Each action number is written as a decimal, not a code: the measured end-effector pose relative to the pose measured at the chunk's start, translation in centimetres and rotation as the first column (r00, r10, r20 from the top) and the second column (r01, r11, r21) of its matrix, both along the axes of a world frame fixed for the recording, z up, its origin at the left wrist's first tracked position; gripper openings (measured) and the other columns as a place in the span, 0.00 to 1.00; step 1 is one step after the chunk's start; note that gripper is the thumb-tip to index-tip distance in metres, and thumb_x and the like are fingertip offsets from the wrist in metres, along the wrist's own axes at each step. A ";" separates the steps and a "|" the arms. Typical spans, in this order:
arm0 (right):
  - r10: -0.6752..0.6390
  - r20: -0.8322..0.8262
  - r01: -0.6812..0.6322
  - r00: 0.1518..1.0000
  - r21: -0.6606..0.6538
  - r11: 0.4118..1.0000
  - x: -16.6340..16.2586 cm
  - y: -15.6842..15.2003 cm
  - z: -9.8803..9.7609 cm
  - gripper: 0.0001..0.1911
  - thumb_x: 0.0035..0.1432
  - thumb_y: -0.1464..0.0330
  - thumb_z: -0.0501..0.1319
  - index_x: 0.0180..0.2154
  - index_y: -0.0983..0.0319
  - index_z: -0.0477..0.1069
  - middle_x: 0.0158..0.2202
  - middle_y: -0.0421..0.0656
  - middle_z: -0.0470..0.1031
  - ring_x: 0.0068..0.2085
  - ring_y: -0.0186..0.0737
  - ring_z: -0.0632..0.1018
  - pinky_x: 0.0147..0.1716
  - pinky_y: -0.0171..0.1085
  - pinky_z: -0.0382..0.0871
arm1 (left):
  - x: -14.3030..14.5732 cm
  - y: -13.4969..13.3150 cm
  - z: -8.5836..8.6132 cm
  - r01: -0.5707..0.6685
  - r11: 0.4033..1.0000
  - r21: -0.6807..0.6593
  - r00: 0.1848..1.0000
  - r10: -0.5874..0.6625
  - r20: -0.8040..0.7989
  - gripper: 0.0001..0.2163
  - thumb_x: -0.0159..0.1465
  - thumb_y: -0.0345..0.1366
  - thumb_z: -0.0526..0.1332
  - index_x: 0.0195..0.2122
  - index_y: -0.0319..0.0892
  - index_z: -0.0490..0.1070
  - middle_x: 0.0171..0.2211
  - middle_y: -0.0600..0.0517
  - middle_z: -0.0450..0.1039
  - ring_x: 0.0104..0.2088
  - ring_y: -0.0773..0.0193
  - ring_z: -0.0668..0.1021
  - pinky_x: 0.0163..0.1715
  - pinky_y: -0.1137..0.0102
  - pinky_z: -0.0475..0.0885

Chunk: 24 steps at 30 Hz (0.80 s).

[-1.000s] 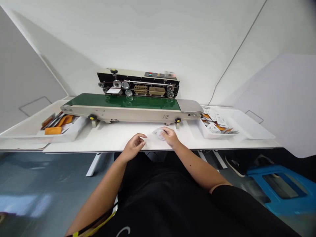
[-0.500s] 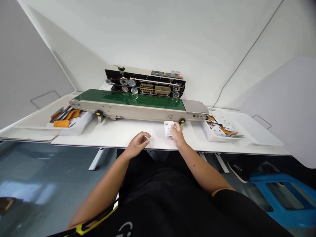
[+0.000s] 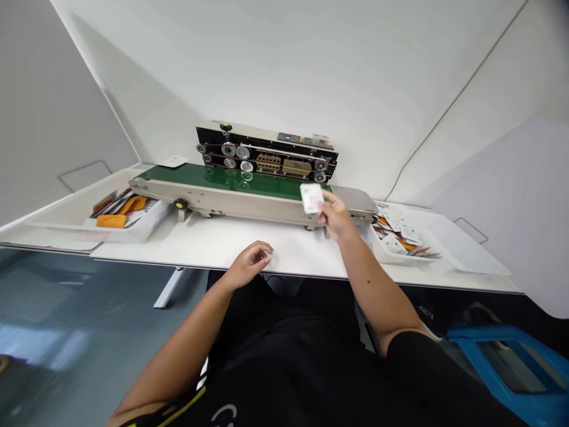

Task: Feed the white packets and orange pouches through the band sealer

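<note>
Currently | right fingers (image 3: pixel 328 206) pinch white packet (image 3: pixel 310 198), illegibly blurred | left fingers (image 3: pixel 262 245) loosely spread | blue stool (image 3: pixel 524 406) cropped

Conveyor (image 3: pixel 249 205) between two bins (image 3: pixel 150 228)

The blurred packet (image 3: pixel 312 198) looks smooth; the green belt (image 3: pixel 186 176) is glossy, the rollers (image 3: pixel 242 152) polished metal, the left bin (image 3: pixel 149 225) milky plastic, the table (image 3: pixel 195 243) smooth, the shirt (image 3: pixel 302 367) matt cloth.
</note>
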State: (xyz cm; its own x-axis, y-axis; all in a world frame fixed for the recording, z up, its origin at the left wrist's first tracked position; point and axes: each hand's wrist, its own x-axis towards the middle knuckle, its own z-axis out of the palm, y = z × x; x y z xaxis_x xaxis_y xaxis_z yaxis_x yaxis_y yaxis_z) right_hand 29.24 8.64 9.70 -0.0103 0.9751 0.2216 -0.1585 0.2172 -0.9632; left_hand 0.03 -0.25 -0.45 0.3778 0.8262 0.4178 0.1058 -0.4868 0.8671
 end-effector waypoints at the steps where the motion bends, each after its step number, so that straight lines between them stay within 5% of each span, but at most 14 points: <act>1: -0.102 -0.011 0.103 0.995 0.024 0.994 0.9 1.4 1.7 0.26 0.55 0.67 0.66 0.56 0.60 0.69 0.21 0.33 0.72 0.16 0.27 0.67 0.14 0.26 0.58 | 0.0 0.0 0.1 -0.001 1.000 0.003 1.000 0.001 -0.004 0.10 0.69 0.44 0.63 0.44 0.44 0.74 0.49 0.44 0.73 0.47 0.55 0.76 0.46 0.63 0.73; 4: -0.356 -0.021 0.355 0.934 -0.013 0.935 3.2 6.0 5.6 0.16 0.57 0.73 0.60 0.48 0.63 0.71 0.19 0.34 0.70 0.17 0.28 0.70 0.16 0.26 0.64 | 0.0 0.1 0.1 0.005 1.000 0.006 1.000 -0.005 -0.006 0.10 0.69 0.45 0.63 0.43 0.44 0.74 0.49 0.44 0.73 0.48 0.55 0.76 0.46 0.62 0.72; 7: -0.411 0.035 0.411 0.911 -0.162 0.897 4.0 9.6 7.0 0.10 0.54 0.79 0.58 0.40 0.65 0.70 0.17 0.35 0.68 0.17 0.30 0.71 0.18 0.27 0.69 | 0.0 0.1 0.1 0.005 1.000 0.004 1.000 -0.005 -0.001 0.10 0.69 0.44 0.63 0.43 0.44 0.74 0.48 0.44 0.73 0.48 0.55 0.76 0.46 0.62 0.72; 11: -0.377 0.057 0.377 0.925 -0.274 0.885 3.4 11.8 6.9 0.09 0.51 0.82 0.58 0.34 0.65 0.67 0.16 0.35 0.66 0.16 0.31 0.71 0.15 0.27 0.68 | -0.1 0.0 0.1 0.004 1.000 0.002 1.000 -0.004 -0.007 0.09 0.69 0.44 0.63 0.42 0.44 0.74 0.48 0.44 0.73 0.48 0.54 0.76 0.46 0.62 0.72; 24: -0.307 0.057 0.310 0.950 -0.288 0.906 1.6 11.6 5.4 0.08 0.56 0.81 0.63 0.32 0.64 0.66 0.18 0.36 0.67 0.18 0.28 0.70 0.18 0.26 0.69 | -0.1 0.0 0.5 0.010 1.000 0.008 0.999 -0.010 -0.035 0.10 0.70 0.44 0.62 0.42 0.44 0.73 0.49 0.43 0.73 0.49 0.54 0.76 0.48 0.62 0.72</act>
State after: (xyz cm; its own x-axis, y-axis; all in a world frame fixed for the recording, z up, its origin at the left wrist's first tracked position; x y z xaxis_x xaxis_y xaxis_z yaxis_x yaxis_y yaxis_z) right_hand 30.82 20.22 15.12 0.3005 0.9512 -0.0696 -0.1191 -0.0350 -0.9923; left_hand -0.05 -0.23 0.05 0.4007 0.8188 0.4112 0.1306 -0.4953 0.8589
